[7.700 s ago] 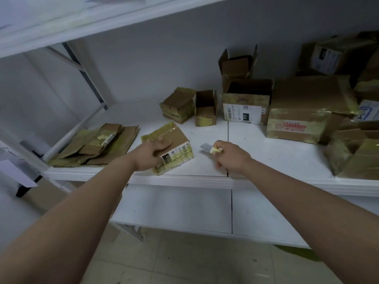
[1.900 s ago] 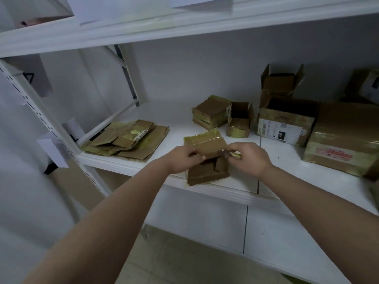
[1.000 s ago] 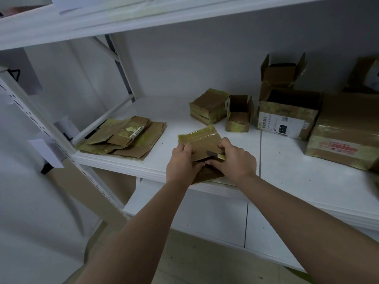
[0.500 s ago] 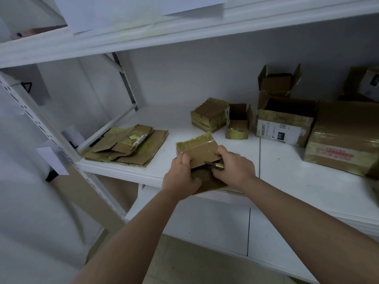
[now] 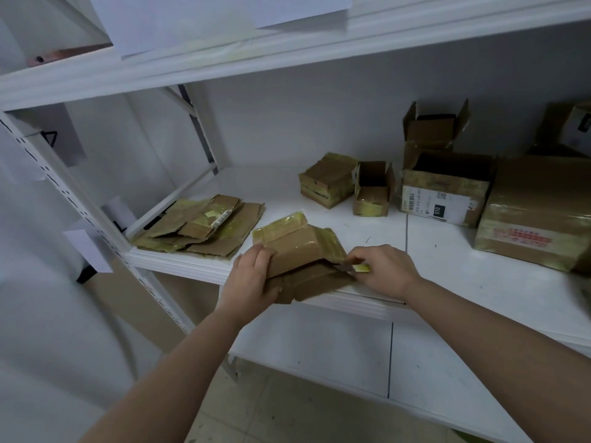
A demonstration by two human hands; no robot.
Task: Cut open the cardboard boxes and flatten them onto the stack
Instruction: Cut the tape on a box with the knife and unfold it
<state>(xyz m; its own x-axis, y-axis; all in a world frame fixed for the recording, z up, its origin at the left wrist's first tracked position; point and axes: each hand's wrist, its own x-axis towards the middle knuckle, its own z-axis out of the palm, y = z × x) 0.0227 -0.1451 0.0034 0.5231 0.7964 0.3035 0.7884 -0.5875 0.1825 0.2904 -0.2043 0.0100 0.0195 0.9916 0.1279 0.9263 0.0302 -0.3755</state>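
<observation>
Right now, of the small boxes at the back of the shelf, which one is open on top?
The small open box, flaps up and dark inside, between the taped-shut flat box on its left and the larger labelled box on its right.

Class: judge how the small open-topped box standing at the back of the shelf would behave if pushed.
The small open-topped box looks empty, so it is probably light and would slide easily. Standing upright on a narrow base, it may tip. Its raised flaps would likely bend.

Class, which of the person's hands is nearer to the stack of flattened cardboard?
Left. The left hand grips the box just right of the stack; the right hand, holding the cutter, is beyond the box.
</observation>
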